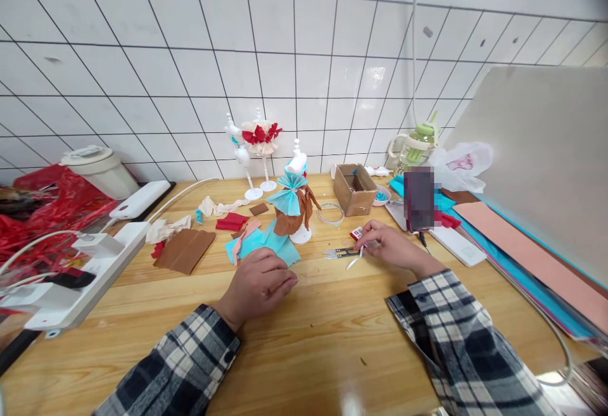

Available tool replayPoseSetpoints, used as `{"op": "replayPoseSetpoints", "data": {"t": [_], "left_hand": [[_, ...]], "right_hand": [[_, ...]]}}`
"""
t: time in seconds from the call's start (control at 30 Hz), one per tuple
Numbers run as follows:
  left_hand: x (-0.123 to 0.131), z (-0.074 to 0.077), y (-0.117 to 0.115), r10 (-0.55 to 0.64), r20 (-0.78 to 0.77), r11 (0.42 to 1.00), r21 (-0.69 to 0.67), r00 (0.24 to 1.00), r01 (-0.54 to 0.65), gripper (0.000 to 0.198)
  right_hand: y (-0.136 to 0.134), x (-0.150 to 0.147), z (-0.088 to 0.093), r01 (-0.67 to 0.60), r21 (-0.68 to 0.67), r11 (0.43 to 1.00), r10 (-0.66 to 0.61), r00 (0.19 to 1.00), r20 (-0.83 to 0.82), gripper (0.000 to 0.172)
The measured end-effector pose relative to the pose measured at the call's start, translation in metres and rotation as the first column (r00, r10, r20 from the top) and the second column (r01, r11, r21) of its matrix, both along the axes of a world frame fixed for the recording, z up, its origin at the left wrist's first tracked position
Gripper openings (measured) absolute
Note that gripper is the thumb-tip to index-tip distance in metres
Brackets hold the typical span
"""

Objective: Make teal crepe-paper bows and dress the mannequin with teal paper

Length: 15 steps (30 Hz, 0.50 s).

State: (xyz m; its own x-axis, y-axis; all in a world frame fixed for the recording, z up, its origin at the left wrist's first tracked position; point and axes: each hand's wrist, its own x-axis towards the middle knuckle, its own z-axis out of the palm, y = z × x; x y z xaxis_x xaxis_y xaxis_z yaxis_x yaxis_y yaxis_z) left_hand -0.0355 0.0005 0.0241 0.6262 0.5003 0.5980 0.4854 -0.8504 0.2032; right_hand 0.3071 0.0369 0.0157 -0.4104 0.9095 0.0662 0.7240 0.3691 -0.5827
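Notably, red-and-white packet bears illegibly small print; right hand pinches white stick between fingers; left hand has fingers curled together.

We recorded a glossy, wood-grained surface; a smooth white stick; metallic-bladed snips; matt, paper-like blue sheets; a matt cardboard box; a smooth, plastic-looking mannequin; glossy wall tiles.

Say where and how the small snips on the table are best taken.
Probably by the dark handle end, coming from the right: the snips lie flat with the blades pointing left, and the right hand is close to that handle end.
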Motion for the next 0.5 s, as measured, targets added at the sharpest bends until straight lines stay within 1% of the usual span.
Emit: {"op": "replayPoseSetpoints", "data": {"t": [0.07,0.13,0.2,0.27,0.33,0.4,0.43,0.5], "left_hand": [[-0.003,0.000,0.000,-0.002,-0.046,0.999,-0.033,0.999,0.000,0.010],[-0.003,-0.001,0.000,-0.003,-0.091,0.998,-0.068,0.996,-0.003,0.012],[0.002,-0.003,0.001,-0.002,-0.120,0.995,-0.095,0.993,-0.009,0.015],[0.012,-0.005,0.002,0.011,-0.136,0.993,-0.113,0.991,-0.027,0.018],[0.025,-0.006,0.002,0.025,-0.136,0.991,-0.125,0.990,-0.043,0.020],[0.037,-0.008,0.001,0.026,-0.128,0.989,-0.140,0.991,-0.044,0.022],[0.042,-0.008,-0.001,0.017,-0.131,0.987,-0.154,0.991,-0.037,0.022],[0.048,-0.008,-0.003,-0.006,-0.161,0.982,-0.185,0.987,-0.024,0.024]], "right_hand": [[-0.005,-0.005,-0.001,-0.029,0.053,0.998,0.027,0.999,0.046,0.029],[-0.009,-0.008,-0.001,-0.030,0.103,0.994,0.018,0.993,0.120,0.032],[-0.009,-0.009,-0.002,-0.025,0.130,0.991,0.001,0.983,0.181,0.027],[-0.008,-0.007,-0.004,-0.012,0.156,0.988,-0.020,0.978,0.205,0.017],[-0.005,-0.004,-0.007,0.002,0.184,0.983,-0.039,0.980,0.196,0.009],[-0.002,-0.002,-0.009,0.005,0.190,0.982,-0.031,0.990,0.135,0.009],[-0.001,0.000,-0.010,0.003,0.185,0.983,-0.020,0.996,0.089,0.011],[0.000,0.003,-0.012,0.009,0.163,0.986,-0.012,1.000,0.012,0.027]]}}
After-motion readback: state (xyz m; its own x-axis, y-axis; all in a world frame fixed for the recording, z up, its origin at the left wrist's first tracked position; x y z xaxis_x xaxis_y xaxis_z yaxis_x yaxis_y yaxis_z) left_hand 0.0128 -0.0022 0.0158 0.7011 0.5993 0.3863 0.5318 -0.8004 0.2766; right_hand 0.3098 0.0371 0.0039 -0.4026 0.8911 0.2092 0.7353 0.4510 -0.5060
